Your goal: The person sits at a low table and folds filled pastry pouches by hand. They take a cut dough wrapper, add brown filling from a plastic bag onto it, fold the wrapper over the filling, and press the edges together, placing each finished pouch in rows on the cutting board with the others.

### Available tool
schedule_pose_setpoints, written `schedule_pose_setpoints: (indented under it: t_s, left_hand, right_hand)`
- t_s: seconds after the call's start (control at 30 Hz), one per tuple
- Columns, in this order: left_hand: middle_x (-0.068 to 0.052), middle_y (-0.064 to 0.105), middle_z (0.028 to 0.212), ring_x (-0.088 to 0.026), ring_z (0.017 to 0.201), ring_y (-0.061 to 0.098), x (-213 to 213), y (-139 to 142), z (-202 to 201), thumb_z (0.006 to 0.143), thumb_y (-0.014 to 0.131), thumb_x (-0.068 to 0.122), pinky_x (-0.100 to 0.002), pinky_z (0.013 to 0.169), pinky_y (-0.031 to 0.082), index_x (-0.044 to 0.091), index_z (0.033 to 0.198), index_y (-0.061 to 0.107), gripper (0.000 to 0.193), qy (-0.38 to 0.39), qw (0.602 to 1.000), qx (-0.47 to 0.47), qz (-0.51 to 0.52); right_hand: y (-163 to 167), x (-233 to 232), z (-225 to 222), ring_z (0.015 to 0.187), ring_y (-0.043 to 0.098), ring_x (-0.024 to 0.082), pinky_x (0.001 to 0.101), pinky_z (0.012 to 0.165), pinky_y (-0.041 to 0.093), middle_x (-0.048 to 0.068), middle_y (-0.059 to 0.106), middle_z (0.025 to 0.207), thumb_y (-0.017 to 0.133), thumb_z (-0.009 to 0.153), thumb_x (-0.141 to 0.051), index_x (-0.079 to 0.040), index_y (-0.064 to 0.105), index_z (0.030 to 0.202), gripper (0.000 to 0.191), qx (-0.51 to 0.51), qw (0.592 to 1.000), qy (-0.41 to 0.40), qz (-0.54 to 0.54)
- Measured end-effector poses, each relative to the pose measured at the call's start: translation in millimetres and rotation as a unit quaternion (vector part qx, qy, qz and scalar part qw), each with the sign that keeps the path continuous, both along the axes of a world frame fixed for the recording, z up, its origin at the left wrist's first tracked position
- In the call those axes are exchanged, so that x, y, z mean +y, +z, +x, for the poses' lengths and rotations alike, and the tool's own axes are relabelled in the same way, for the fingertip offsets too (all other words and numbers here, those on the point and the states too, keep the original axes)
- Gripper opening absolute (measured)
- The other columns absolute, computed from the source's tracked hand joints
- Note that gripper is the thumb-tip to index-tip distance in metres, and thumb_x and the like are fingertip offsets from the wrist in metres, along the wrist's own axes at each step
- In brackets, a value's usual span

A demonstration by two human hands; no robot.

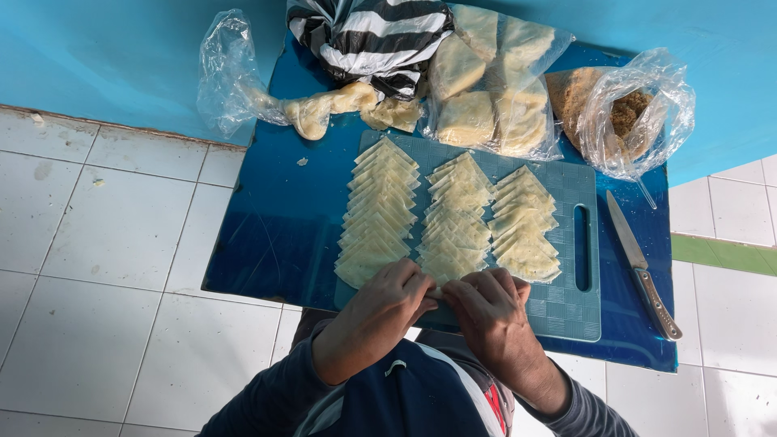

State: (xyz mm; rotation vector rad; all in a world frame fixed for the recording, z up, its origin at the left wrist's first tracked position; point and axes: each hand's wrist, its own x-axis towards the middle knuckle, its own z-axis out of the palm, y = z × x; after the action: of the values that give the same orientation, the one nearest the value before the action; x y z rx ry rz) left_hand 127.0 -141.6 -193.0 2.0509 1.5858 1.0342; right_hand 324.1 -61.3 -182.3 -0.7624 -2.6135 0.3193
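Both hands meet at the near edge of a teal cutting board [566,303]. My left hand [388,303] and my right hand [490,311] pinch a small pale piece of dough [437,291] between their fingertips. Beyond them, three rows of folded pale dough triangles [376,212] lie overlapping on the board. The piece in my fingers is mostly hidden.
The board sits on a blue table [267,235] against a blue wall. At the back lie a clear bag with dough [312,113], a striped bag [368,36], a bag of dough sheets [490,89] and a bag of brown filling [627,113]. A knife [643,271] lies right of the board. White floor tiles [97,267] lie on the left.
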Motion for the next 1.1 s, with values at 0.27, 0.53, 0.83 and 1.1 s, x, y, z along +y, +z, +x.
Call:
schedule_pose_setpoints:
  t_s: [0.27,0.53,0.83,1.1]
  left_hand:
    - [-0.014,0.059,0.096,-0.027,0.09,0.064,6.9,-2.3,2.6,0.098,0.068,0.014,-0.04,0.078,0.054,-0.001,0.102,0.065,0.016,0.024,0.998,0.051,-0.042]
    - [-0.014,0.056,0.096,-0.029,0.091,0.062,12.3,9.8,-2.6,0.094,0.072,0.012,-0.043,0.077,0.053,0.0,0.099,0.064,0.015,0.027,0.999,-0.006,-0.042]
    - [-0.015,0.056,0.099,-0.03,0.094,0.062,15.6,2.6,-0.8,0.094,0.069,0.005,-0.043,0.08,0.053,-0.002,0.103,0.062,0.013,0.051,0.998,0.021,-0.024]
    - [-0.015,0.058,0.103,-0.03,0.096,0.062,15.6,1.4,5.0,0.095,0.072,0.007,-0.042,0.08,0.053,-0.001,0.114,0.064,0.022,0.091,0.995,0.004,0.036]
  right_hand:
    - [6.9,3.7,0.8,0.095,0.062,0.02,0.0399,0.084,0.043,0.004,0.071,0.096,0.075,0.09,-0.016,-0.007,0.07,0.108,0.022,0.026,0.998,0.021,-0.056]
    - [4.9,1.7,-1.0,0.096,0.059,0.023,0.0389,0.085,0.038,0.009,0.067,0.098,0.076,0.086,-0.01,-0.011,0.071,0.111,0.025,0.002,1.0,-0.003,0.025]
    - [-6.0,-14.3,7.8,0.111,0.058,0.023,0.0449,0.093,0.032,0.007,0.066,0.122,0.076,0.082,-0.012,-0.01,0.065,0.133,0.052,-0.052,0.99,-0.01,0.134]
    - [-7.8,-9.4,1.7,0.114,0.052,0.026,0.046,0.094,0.033,0.01,0.052,0.134,0.074,0.084,-0.014,-0.015,0.058,0.146,0.065,-0.099,0.984,-0.052,0.139]
